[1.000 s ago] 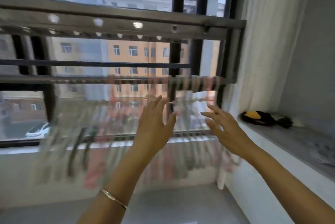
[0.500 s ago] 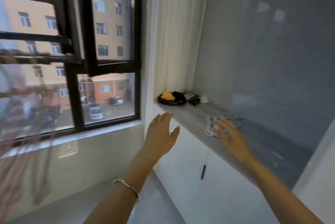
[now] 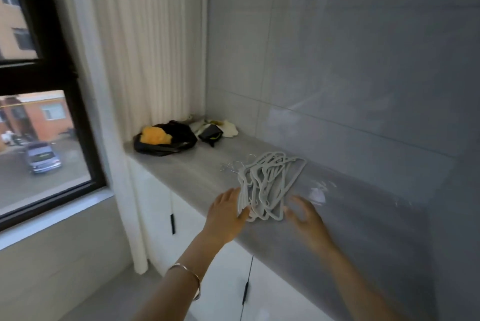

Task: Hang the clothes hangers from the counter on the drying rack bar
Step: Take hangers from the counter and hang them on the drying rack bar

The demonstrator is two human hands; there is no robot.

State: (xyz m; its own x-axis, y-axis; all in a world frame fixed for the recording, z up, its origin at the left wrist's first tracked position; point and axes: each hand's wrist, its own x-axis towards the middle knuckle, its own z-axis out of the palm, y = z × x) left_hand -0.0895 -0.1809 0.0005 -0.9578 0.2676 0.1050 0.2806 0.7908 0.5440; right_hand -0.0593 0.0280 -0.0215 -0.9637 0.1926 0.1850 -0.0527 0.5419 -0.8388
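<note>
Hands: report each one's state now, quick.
Left hand: open, fingers straight, at the left edge of the hanger pile, holding nothing.
Right hand: open, fingers spread, beside the pile, holding nothing.

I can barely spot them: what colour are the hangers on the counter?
Pale grey, nearly white; the thin hangers show best in head view.

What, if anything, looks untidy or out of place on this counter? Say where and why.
The white hangers lie in a tangled heap on the counter, overlapping at mixed angles rather than stacked. At the far end, a black bag sits open beside crumpled items.
</note>
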